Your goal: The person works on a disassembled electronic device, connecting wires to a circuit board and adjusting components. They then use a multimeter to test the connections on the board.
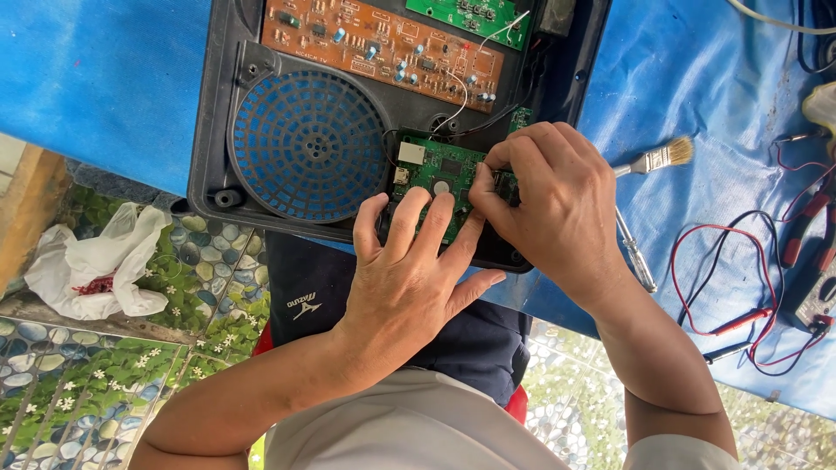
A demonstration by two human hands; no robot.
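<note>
The small green rectangular circuit board [440, 178] lies inside the open black plastic housing [218, 104], at its near edge, just right of the round blue-looking perforated grille [305, 144]. It carries a white square socket, a round silver cell and dark chips, with thin black and white wires running from it toward the upper boards. The housing's cover is already off and the boards lie bare; whether this green board is fastened down or loose cannot be told, and nothing has been lifted out of the shell.

The left hand [409, 278] lies flat, fingers spread and extended, their tips pressing on the near half of the green board. The right hand [557, 209] is curled, thumb and forefinger pinched together at the board's right edge on some small dark part; what exactly they grip is hidden under the knuckles.

Further in sit a long orange-brown circuit board [383, 43] studded with small cylindrical capacitors, and a second green board [466, 16] at the top edge.

The housing rests on a counter covered with a creased blue plastic sheet [104, 78]. To the right lie a flat bristle paintbrush [653, 159] with a metal ferrule, a slim screwdriver [636, 257], and looping red and black test leads [723, 287]. Left, below the counter, a crumpled white plastic bag [96, 261] sits on pebble-patterned flooring.
</note>
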